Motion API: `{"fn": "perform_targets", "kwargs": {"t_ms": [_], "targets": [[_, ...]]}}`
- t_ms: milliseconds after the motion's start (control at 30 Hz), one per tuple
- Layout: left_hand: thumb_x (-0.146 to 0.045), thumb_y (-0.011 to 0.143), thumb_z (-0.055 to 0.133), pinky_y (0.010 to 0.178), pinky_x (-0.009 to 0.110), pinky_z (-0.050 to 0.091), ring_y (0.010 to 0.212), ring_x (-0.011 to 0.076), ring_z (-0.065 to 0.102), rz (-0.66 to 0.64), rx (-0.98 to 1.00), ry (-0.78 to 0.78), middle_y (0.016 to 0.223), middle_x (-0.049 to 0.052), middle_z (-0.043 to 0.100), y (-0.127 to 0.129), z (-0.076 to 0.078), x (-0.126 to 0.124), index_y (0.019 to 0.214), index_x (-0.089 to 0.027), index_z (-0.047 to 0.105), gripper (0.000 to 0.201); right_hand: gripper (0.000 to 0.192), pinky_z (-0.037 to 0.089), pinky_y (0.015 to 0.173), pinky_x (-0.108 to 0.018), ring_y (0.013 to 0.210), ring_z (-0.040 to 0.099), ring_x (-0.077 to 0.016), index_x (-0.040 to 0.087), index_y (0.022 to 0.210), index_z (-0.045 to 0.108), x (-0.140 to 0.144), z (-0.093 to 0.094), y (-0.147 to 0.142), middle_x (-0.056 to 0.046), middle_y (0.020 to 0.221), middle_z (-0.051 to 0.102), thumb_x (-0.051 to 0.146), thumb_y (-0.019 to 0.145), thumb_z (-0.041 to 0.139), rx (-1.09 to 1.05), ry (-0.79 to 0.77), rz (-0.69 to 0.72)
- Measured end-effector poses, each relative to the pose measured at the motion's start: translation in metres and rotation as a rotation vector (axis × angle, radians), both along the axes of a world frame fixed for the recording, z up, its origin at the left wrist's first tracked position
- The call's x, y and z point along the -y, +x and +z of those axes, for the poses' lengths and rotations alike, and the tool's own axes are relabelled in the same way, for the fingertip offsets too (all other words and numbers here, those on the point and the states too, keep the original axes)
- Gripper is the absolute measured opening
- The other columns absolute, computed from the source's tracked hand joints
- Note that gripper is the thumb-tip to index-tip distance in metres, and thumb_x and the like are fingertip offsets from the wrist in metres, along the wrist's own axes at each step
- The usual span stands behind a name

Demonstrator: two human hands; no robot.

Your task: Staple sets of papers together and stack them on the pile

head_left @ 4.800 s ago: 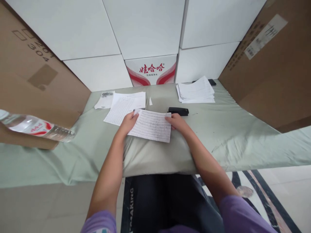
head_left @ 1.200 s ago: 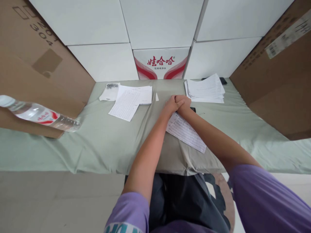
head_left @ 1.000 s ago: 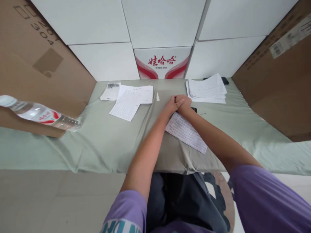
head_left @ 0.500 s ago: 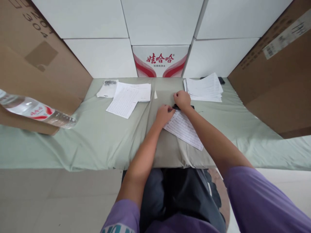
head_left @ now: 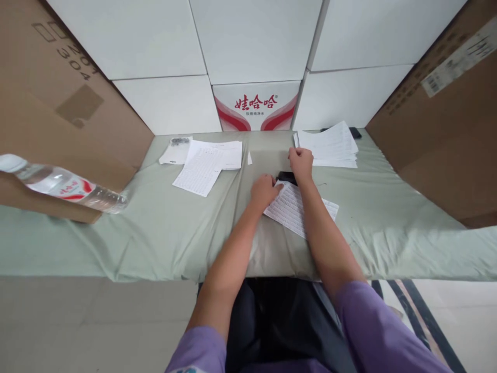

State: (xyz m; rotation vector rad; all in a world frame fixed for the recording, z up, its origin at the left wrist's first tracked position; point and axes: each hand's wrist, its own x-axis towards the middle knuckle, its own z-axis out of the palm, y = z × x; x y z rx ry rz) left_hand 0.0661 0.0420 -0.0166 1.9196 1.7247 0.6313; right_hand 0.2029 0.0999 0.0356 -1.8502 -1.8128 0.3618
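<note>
Since half a second before, the right hand (head_left: 301, 163) had slid up-frame off the stapler (head_left: 286, 177) toward the paper stack (head_left: 330, 147) at upper right, its grip loosely curled and holding nothing. The left hand (head_left: 264, 190) lay flat, pinning the sheet's (head_left: 295, 210) upper-left corner at mid-frame on the worktop (head_left: 163, 228). The sheet's long axis ran down-right, under the right forearm; the left hand was nearer.

A table (head_left: 166, 233) draped in pale green cloth is seen mid-frame. On it are laid a stapler (head_left: 286, 177), a printed sheet (head_left: 289, 207), papers (head_left: 207, 160) upper left, a stack (head_left: 330, 147) upper right.
</note>
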Motion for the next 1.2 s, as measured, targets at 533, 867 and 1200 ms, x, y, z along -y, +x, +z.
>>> {"fn": "perform_targets", "kwargs": {"t_ms": [533,867,1200], "targets": [[-0.033,0.078,0.067,0.066,0.031,0.047,0.071,0.0186,0.063,-0.122,0.382,-0.169,0.076,0.002,0.068,-0.066,0.019,-0.004,0.097,-0.021,0.069,0.023,0.025,0.043,0.052,-0.026,0.047,0.05,-0.0108,0.018,0.072,0.06,0.037,0.09,0.033,0.0,0.056,0.057,0.029,0.091,0.05,-0.503,0.224,0.044],[-0.043,0.073,0.075,0.057,0.026,0.045,0.06,0.0138,0.054,0.024,0.757,0.174,0.063,-0.002,0.058,-0.099,0.03,-0.008,0.076,-0.02,0.069,0.024,0.03,0.046,0.07,-0.028,0.08,0.063,-0.0188,0.018,0.082,0.066,0.051,0.094,0.033,-0.008,0.083,0.07,0.041,0.092,0.051,-0.11,-0.108,0.122],[-0.053,0.061,0.083,0.068,0.024,0.049,0.074,0.0123,0.059,0.379,1.241,0.446,0.071,-0.004,0.054,-0.115,0.008,-0.034,0.073,-0.02,0.049,0.048,0.048,0.054,0.081,-0.027,0.089,0.068,-0.0178,0.014,0.09,0.071,0.044,0.056,0.041,-0.009,0.094,0.073,0.06,0.089,0.055,-0.541,-0.5,0.63]]}}
